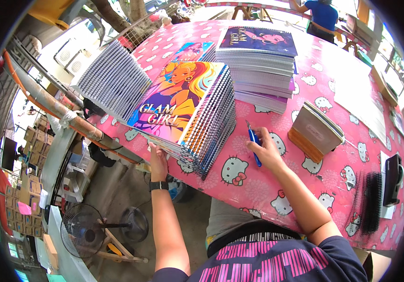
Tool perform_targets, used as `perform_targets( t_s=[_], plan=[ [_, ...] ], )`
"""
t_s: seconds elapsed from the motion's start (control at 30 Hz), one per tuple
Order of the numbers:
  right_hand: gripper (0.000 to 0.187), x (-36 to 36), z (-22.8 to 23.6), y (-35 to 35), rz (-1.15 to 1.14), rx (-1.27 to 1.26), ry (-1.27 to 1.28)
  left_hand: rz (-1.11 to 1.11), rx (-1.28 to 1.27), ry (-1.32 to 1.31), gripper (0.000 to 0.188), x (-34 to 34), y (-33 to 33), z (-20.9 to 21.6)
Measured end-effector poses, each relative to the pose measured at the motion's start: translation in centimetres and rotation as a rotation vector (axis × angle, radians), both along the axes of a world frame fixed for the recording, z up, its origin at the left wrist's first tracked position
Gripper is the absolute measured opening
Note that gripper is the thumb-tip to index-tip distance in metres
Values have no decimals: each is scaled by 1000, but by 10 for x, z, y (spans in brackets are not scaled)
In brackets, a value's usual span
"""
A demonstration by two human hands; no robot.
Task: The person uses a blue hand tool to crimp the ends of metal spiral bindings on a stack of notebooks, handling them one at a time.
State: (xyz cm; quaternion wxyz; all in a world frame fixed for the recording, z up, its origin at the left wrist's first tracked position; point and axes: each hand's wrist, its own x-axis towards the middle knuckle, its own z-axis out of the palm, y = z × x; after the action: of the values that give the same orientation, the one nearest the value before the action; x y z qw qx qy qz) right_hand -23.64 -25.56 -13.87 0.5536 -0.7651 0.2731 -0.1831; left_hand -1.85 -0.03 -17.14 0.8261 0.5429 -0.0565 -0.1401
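In front of me rises a tall stack of spiral notebooks (178,101) with a colourful cartoon figure on the top cover. My left hand (159,162) grips the lower near edge of this stack; some of its fingers are hidden against the pages. To the right of the stack, my right hand (268,151) is closed around small blue-handled pliers (257,152), their metal tip pointing away from me. The pliers are apart from the notebooks, over the pink patterned tablecloth (225,188).
Another notebook stack (110,82) leans at the left, and a dark-covered stack (260,70) stands behind. A brown block holder (315,134), black binding coils (371,202) and a black desk device (392,178) lie right. A fan (84,230) stands below left. Another person (322,19) is far back.
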Motion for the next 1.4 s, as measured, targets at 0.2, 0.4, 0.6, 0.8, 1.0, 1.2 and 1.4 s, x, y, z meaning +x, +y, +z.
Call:
perform_targets(
  t_s=[0.2,0.4,0.6,0.8,1.0,1.2,1.4],
  plan=[
    [50,-14,12,14,-8,-970,275,-347,106,-62,43,34,8,3],
    [14,26,-2,73,631,-922,39,-240,-16,106,37,26,-18,9],
    [10,56,20,104,628,-949,58,-407,-55,140,41,63,5,-15],
    [12,55,23,96,724,-848,222,-348,-38,142,36,62,-1,-22],
    [22,14,18,51,435,-803,56,-101,-1,135,36,33,-4,-2],
    [75,-49,7,-3,189,-924,460,288,158,-250,39,-17,7,0],
    [65,-61,34,-49,467,-227,300,241,50,-552,52,-103,1,66]
  ],
)
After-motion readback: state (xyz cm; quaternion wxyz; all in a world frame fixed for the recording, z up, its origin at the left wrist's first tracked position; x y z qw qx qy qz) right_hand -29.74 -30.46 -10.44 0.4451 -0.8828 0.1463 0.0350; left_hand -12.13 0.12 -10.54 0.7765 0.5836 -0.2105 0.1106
